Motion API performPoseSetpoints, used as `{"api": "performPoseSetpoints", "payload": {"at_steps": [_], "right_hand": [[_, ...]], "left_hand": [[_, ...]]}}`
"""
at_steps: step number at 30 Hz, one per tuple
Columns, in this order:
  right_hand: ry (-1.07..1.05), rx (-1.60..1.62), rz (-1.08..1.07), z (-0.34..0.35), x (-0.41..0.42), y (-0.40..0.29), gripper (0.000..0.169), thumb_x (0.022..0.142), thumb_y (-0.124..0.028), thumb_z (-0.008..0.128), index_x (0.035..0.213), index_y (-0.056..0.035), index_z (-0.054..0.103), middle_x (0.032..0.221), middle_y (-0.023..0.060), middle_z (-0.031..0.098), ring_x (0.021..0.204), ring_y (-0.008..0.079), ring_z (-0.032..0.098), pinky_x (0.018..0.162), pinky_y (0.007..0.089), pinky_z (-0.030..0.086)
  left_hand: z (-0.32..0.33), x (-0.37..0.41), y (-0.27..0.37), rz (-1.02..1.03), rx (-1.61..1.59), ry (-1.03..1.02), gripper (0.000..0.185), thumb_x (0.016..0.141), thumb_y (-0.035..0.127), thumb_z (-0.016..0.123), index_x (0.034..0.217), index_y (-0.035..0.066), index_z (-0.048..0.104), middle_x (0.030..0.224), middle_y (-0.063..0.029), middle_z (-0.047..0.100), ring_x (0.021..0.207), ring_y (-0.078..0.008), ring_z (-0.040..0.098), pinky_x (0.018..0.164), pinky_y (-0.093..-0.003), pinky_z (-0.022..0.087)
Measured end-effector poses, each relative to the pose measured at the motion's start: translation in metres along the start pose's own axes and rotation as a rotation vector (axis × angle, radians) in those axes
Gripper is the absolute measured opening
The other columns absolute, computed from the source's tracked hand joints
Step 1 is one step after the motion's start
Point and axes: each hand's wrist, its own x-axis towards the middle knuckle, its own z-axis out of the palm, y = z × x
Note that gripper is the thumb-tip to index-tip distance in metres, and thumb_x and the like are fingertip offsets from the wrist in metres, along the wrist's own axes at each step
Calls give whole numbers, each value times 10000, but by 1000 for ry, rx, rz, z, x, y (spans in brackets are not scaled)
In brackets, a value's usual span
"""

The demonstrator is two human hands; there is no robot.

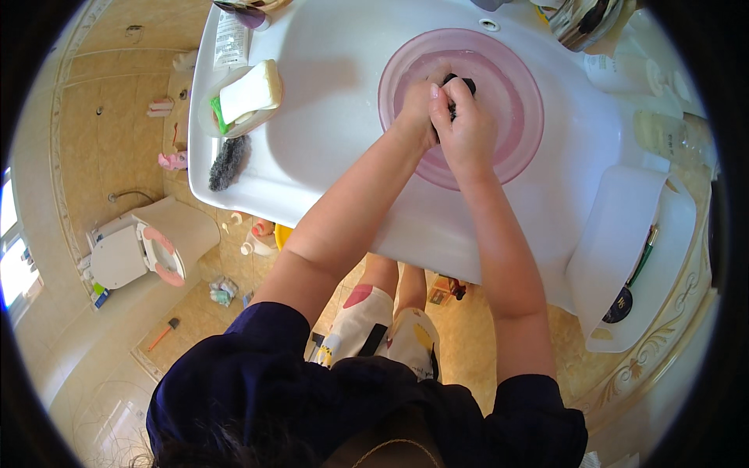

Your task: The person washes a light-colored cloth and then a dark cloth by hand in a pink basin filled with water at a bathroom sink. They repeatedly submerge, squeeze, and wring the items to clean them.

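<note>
Both hands are together over a pink plastic basin (529, 105) that stands in the white washbasin (345, 117) and holds water. A small, dark, bunched piece of cloth (468, 85) is squeezed between them; its exact kind is hard to tell. My left hand (418, 108) grips it from the left side, its fingers partly hidden behind the cloth and the other hand. My right hand (469, 126) is closed around it from the right, thumb pressed toward the left hand. Wet skin shows on both hands.
On the left ledge are a soap dish (205, 111) with a white block (248, 93), a dark mesh scrubber (228, 164) and a white tube (231, 41). Bottles (623, 73) crowd the right side, above a white plastic holder (608, 234). A toilet (146, 245) stands at left.
</note>
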Motion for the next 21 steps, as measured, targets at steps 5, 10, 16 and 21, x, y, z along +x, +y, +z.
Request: {"api": "performPoseSetpoints", "payload": {"at_steps": [5,10,16,21], "right_hand": [[21,63,65,-1,4,15,184,856,-218,587,740,-92,519,611,62,540,522,256,523,477,356,410],[68,-311,-8,-20,3,40,217,810,-178,624,987,-78,549,1089,162,502,953,324,528,752,368,455],[-173,-351,343,-24,-2,39,553,811,-141,600,1328,-156,404,1284,217,355,1131,372,462,907,396,426],[-443,-492,371,-10,-8,62,543,825,-123,572,1336,-126,388,1295,230,356,1138,382,456,912,416,425]], "left_hand": [[-1,10,-5,184,174,111,351,932,307,448,982,-21,563,805,-66,581,697,-174,544,624,-328,458],[-10,16,-1,473,643,253,316,887,308,514,959,9,587,855,-95,601,746,-183,563,679,-283,449],[-8,2,-21,873,1632,287,326,784,218,587,1107,191,622,1086,-142,568,1122,-369,424,942,-489,333],[-10,5,-23,580,1744,182,298,794,185,559,1074,125,642,1229,-166,448,1110,-364,440,954,-451,359]]}}
